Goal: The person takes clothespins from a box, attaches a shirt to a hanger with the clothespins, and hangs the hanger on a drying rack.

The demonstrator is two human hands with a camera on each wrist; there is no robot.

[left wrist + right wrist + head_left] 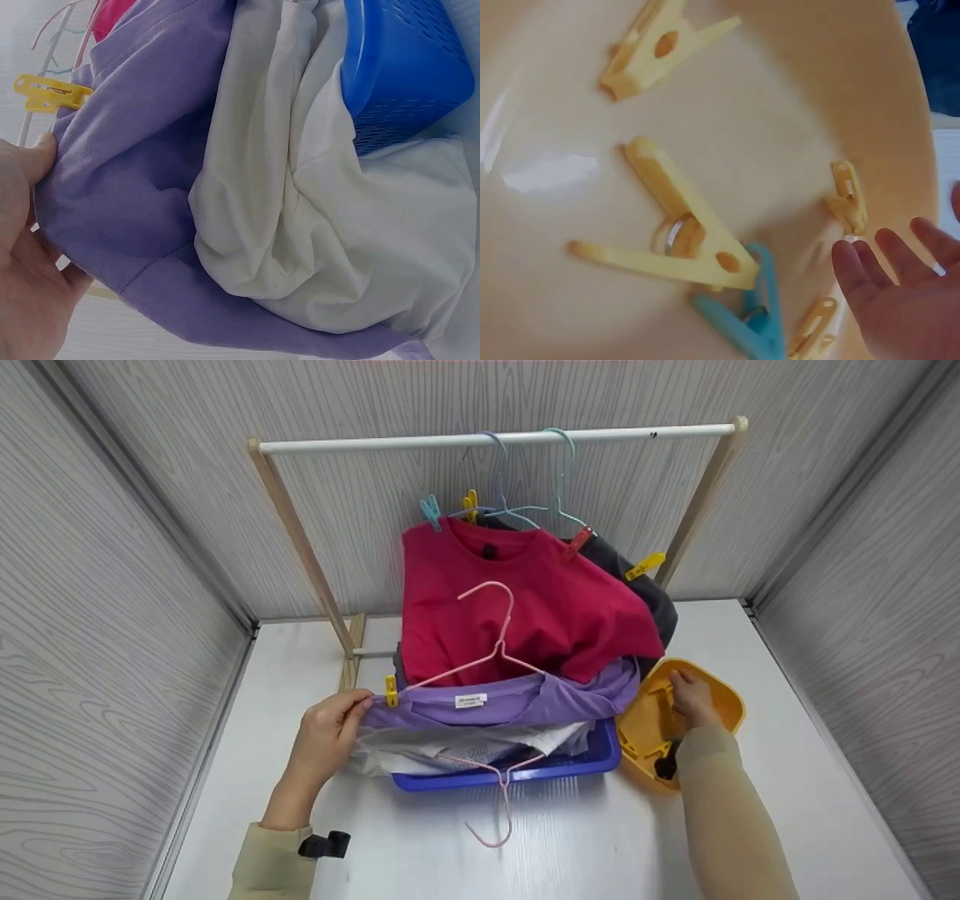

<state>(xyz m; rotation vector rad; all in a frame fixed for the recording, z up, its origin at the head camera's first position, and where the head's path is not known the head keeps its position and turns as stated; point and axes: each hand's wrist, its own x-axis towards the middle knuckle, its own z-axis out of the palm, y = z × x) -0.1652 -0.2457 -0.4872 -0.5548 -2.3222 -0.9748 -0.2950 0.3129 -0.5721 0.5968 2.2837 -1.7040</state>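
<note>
Left hand (324, 742) has the shoulder edge of the purple shirt (442, 712) pinched between thumb and fingers, right beside a yellow shoulder clip (391, 691). Right hand (907, 300) is at the yellow bin (727, 697), fingers extended and apart, no grip on anything we can see; nearest clip (847, 199) is just beside its fingertips.

Shirt lies over the white garment (416, 746) at the blue basket (510, 780), pink hanger (496, 649) running into its neckline.

We read this as the clip-picking step: near shoulder pegged, no clip visible on the far one. Next move, we think, calls for pinching one clip by its handles, lifting it free and lining up cloth with hanger arm at the bare shoulder. Teal clip (772, 322) and big yellow clip (697, 271) overlap; we could snag both.
</note>
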